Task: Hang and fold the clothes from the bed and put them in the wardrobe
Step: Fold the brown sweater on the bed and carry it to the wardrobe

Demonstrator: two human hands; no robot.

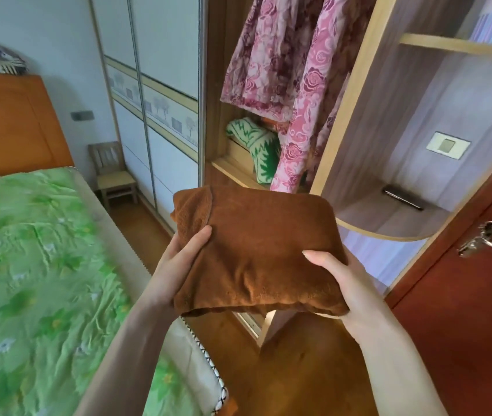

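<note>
A folded brown fleece garment [256, 247] is held up in front of the open wardrobe [356, 94]. My left hand [178, 259] grips its left edge, thumb on top and fingers hidden underneath. My right hand [347, 283] grips its right lower corner the same way. Inside the wardrobe a pink rose-patterned garment [293, 85] hangs, and a folded green-and-white cloth [256, 148] lies on the shelf behind it. The bed [28, 265] with a green flowered sheet lies at the left.
Curved corner shelves [389, 223] stand right of the wardrobe, one bearing a dark flat device [402, 198]. A red-brown door with a metal handle [482, 241] is at the far right. A small wooden chair [112, 172] stands by the sliding wardrobe doors [154, 115]. Wooden floor lies below.
</note>
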